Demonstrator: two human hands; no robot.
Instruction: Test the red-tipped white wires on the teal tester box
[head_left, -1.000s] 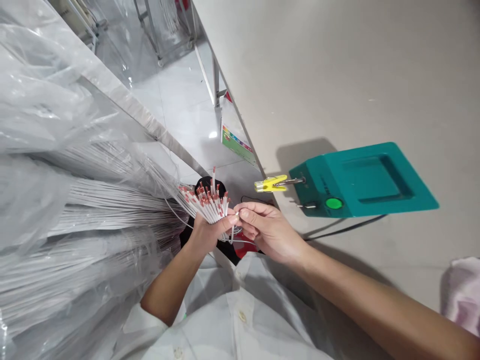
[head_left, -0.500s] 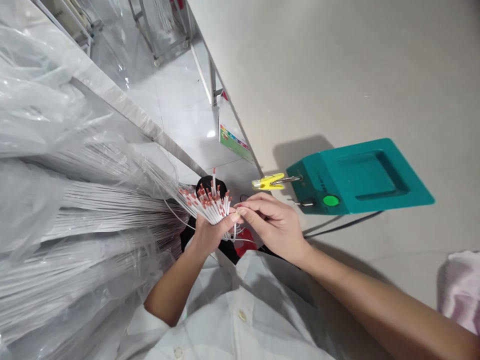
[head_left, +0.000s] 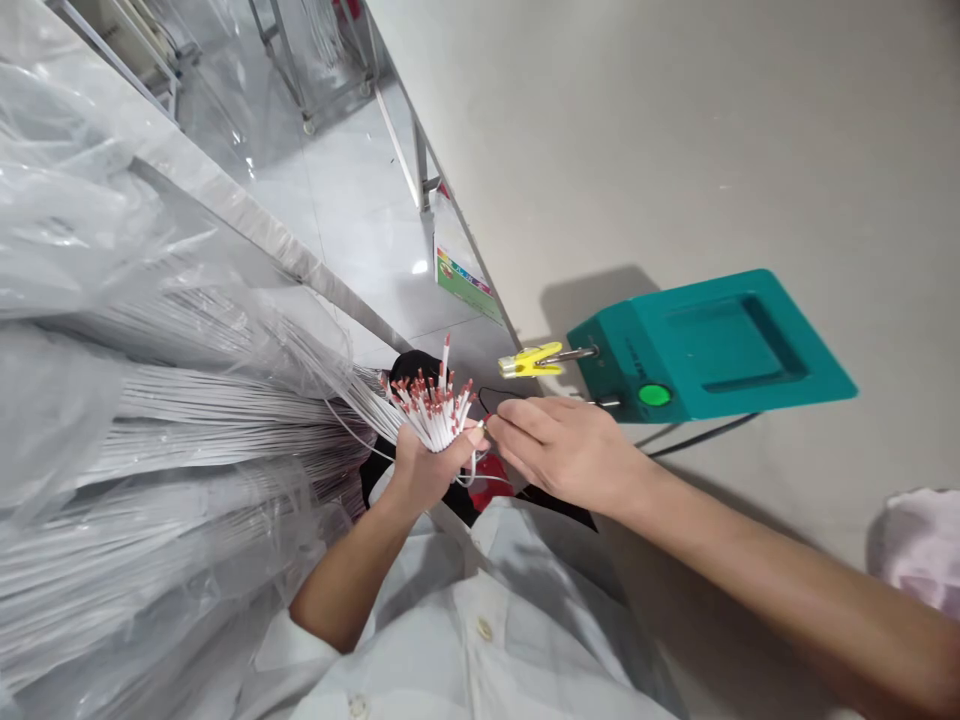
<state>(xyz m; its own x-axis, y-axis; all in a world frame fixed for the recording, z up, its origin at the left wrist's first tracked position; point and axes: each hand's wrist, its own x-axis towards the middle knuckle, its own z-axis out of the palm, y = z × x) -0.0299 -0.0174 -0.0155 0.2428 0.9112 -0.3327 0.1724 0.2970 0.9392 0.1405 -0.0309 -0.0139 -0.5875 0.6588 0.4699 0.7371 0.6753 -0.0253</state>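
Note:
My left hand (head_left: 426, 470) is closed round a bundle of thin white wires with red tips (head_left: 433, 406), the tips fanning upward. The wires run left into clear plastic sheeting (head_left: 142, 400). My right hand (head_left: 570, 450) sits just to the right, its fingertips pinched on the end of one thin white wire at the edge of the bundle, touching my left thumb. A teal box with a green button (head_left: 705, 345) stands on the table beyond my right hand, a yellow clip (head_left: 531, 361) sticking out from its left side.
A pale table (head_left: 675, 150) fills the right side, its edge running diagonally. A black cable (head_left: 697, 437) leaves the teal box. A pinkish cloth (head_left: 919, 545) lies at the far right. Metal racks stand on the shiny floor (head_left: 352, 200) above.
My right hand's fingers have flattened and stretched toward the bundle. My left hand has shifted the bundle slightly right, and the view has drifted a little.

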